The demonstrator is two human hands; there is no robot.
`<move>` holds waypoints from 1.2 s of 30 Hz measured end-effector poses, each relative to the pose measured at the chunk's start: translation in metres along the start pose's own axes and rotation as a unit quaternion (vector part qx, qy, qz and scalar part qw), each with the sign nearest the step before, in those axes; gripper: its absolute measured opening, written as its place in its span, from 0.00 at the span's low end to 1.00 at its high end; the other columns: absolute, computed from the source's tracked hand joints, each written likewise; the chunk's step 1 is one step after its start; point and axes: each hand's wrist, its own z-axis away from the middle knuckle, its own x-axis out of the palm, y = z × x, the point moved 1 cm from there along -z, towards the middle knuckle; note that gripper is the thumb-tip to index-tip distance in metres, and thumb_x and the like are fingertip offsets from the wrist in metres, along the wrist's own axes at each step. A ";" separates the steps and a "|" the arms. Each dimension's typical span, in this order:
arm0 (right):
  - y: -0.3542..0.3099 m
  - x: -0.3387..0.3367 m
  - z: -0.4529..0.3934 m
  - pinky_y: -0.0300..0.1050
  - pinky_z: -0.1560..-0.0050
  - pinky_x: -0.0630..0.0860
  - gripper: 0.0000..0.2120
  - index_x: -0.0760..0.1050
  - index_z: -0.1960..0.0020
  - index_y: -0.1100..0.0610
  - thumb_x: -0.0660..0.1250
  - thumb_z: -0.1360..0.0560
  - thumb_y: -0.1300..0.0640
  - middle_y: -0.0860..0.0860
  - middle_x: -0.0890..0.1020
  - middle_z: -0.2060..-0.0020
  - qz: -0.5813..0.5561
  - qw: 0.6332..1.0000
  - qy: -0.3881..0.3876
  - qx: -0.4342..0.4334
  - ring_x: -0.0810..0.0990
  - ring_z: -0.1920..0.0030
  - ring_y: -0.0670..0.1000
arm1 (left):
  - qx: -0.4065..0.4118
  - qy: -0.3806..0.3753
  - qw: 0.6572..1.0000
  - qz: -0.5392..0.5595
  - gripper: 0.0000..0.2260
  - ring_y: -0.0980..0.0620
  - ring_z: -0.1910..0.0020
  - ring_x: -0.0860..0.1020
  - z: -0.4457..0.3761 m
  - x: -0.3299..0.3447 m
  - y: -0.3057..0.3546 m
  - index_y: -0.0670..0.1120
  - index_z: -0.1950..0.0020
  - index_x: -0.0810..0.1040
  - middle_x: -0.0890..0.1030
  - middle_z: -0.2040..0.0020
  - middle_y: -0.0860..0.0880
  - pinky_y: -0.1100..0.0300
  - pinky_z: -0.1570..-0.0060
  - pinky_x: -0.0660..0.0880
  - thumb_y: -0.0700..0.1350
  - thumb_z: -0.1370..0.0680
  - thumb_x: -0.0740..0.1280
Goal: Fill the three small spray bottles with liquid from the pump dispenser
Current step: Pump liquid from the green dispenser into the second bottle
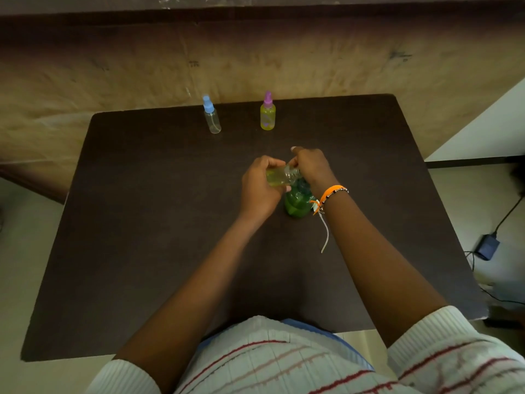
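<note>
Left hand [260, 184] grips a small clear plastic spray bottle [284, 175], fingers curled round its body; bottle lies tilted nearly horizontal, neck toward the right, partly filled with yellow-green liquid. Right hand [311, 166] is closed over the bottle's neck end, fingers curled; whether it holds a cap or the dispenser's pump head cannot be told. An orange and beaded wristband [331, 194] sits on the right wrist.

Just below both hands stands the green translucent pump dispenser [297, 204], on the dark brown table [142, 223], its top hidden by the hands.

Near the far edge: a clear spray bottle with blue cap [211, 115], apparently empty, and, well apart to its right, a yellow-filled spray bottle with purple cap [268, 112].

Judgement: second bottle in hand, filling or capping. Next: seat its cap, set it upright, then fetch the blue-capped one.
</note>
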 end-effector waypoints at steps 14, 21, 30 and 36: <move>0.008 -0.002 -0.008 0.49 0.45 0.72 0.23 0.76 0.70 0.53 0.56 0.20 0.47 0.56 0.81 0.57 0.007 0.999 0.041 -0.012 0.78 0.51 0.56 | 0.003 -0.001 1.000 -0.030 0.19 0.56 0.53 0.74 0.001 0.002 0.001 0.43 0.49 0.78 0.78 0.51 0.50 0.80 0.60 0.65 0.36 0.38 0.76; 0.001 -0.002 -0.009 0.48 0.51 0.69 0.23 0.81 0.52 0.61 0.59 0.22 0.42 0.58 0.79 0.54 0.021 0.999 -0.029 0.000 0.75 0.53 0.56 | 0.004 0.003 1.000 -0.023 0.19 0.56 0.53 0.74 0.002 0.000 0.003 0.44 0.48 0.78 0.78 0.50 0.50 0.80 0.60 0.66 0.36 0.37 0.76; 0.008 -0.003 -0.011 0.47 0.46 0.70 0.25 0.77 0.69 0.54 0.55 0.19 0.45 0.55 0.81 0.57 0.039 0.998 0.030 -0.032 0.77 0.53 0.54 | -0.002 0.004 1.000 -0.025 0.19 0.56 0.54 0.75 0.002 0.003 -0.001 0.44 0.49 0.78 0.79 0.50 0.48 0.78 0.60 0.66 0.35 0.37 0.76; 0.004 -0.003 -0.011 0.52 0.43 0.73 0.28 0.78 0.68 0.55 0.54 0.20 0.41 0.58 0.82 0.54 0.013 1.000 -0.009 -0.024 0.78 0.51 0.57 | 0.003 -0.006 1.000 -0.029 0.19 0.57 0.53 0.74 0.001 -0.001 0.003 0.45 0.48 0.78 0.79 0.50 0.50 0.79 0.60 0.66 0.36 0.36 0.76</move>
